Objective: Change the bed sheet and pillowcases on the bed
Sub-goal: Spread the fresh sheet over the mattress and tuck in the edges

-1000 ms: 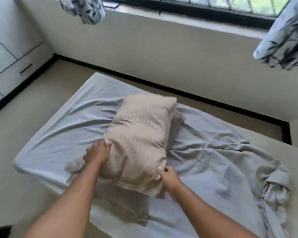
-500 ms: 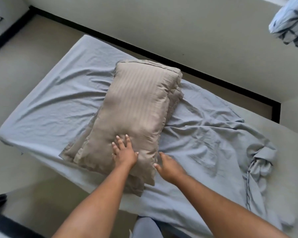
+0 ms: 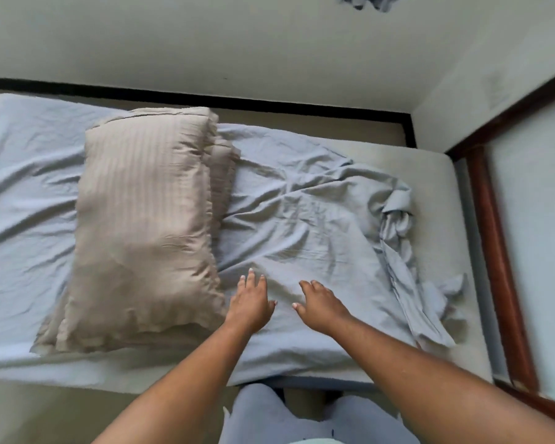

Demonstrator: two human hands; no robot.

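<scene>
Both of your hands are out over the near side of the bed, empty and holding nothing. Your left hand (image 3: 250,304) is spread wide with straight fingers just beside the near right corner of the top pillow (image 3: 145,219). Your right hand (image 3: 321,304) sits close beside it, fingers loosely extended and thumb turned toward the left one. Both are low on the pale blue sheet (image 3: 302,219); I cannot tell whether the palms press down on it or hover just above it. The tan striped top pillow lies lengthwise across the bed to the left of your hands. It is stacked on a second pillow (image 3: 226,174) in the same tan case, whose edge peeks out along the right side and at the near left corner. The sheet under them is creased; it covers the left and middle of the bed and hangs over the near edge. On the right it is off the mattress, bunched in a crumpled ridge (image 3: 398,219). That leaves the bare beige mattress (image 3: 436,174) showing at the far right corner and along the right side. Beyond the bed a black skirting strip (image 3: 237,102) runs at the foot of a pale wall, and a dark wooden frame (image 3: 497,251) stands just beside the bed's right end. Your legs in grey-blue trousers (image 3: 263,418) are at the near edge, between your forearms.
</scene>
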